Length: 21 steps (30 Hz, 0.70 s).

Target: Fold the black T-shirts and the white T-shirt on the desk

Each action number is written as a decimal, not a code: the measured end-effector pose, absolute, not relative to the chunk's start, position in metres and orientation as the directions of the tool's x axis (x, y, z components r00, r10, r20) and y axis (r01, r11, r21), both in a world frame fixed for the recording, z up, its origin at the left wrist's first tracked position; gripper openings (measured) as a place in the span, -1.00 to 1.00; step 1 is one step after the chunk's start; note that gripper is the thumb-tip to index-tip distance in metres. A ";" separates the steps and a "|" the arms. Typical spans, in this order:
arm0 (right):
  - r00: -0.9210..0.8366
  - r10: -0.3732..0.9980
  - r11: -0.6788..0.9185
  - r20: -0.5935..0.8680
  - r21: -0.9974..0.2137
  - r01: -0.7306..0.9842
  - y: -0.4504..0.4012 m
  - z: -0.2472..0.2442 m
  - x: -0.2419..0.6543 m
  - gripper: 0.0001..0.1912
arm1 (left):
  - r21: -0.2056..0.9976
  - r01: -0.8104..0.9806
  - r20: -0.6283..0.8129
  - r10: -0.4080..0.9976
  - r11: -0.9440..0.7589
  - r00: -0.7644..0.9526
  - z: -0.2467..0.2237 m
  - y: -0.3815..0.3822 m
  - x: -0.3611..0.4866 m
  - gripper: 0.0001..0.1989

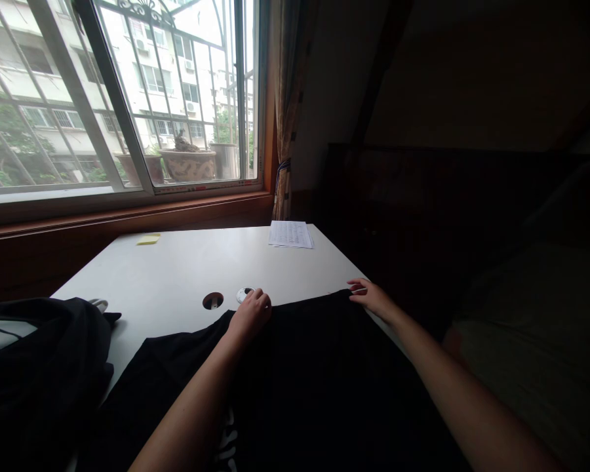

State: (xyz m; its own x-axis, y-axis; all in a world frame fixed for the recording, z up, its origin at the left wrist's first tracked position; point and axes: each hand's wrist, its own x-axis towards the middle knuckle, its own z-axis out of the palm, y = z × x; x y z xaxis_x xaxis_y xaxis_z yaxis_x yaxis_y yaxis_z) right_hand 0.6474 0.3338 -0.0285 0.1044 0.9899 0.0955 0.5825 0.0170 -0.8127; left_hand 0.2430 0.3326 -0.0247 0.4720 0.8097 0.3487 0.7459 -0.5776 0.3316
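Around the centre of the white table (191, 262), a barred window (187, 98) is seen at eleven o'clock, a tied curtain (285, 131) and papers (290, 235) at one, yellow notes (148, 240) at ten. The room is sunk in shadow at three. A dark heap (44, 354) is seen at eight. The near surface is covered by a black garment (324, 367) at five. Its far edge is touched by the curled left hand (255, 309), beside a round cover (243, 295); at its far corner, the right hand (371, 298) is held with fingers slightly parted. Whether cloth is pinched by either cannot be told.
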 end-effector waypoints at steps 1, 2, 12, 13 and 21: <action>0.106 0.988 0.025 0.109 -0.805 0.593 0.334 -0.029 0.647 -0.55 | 0.331 0.746 0.348 0.810 -0.578 0.473 -0.025 0.333 0.243 -0.87; 0.107 0.987 0.033 0.122 -0.799 0.601 0.333 -0.030 0.646 -0.55 | 0.331 0.747 0.346 0.811 -0.577 0.473 -0.024 0.333 0.243 -0.87; 0.115 0.974 0.076 0.194 -0.763 0.642 0.325 -0.034 0.645 -0.54 | 0.325 0.764 0.342 0.822 -0.558 0.456 -0.024 0.332 0.244 -0.85; 0.113 0.974 0.077 0.194 -0.760 0.645 0.324 -0.034 0.644 -0.54 | 0.324 0.764 0.343 0.822 -0.558 0.455 -0.024 0.332 0.244 -0.85; 0.041 0.974 0.122 0.223 -0.667 0.735 0.319 -0.024 0.631 -0.52 | 0.328 0.750 0.351 0.811 -0.575 0.468 -0.025 0.332 0.243 -0.86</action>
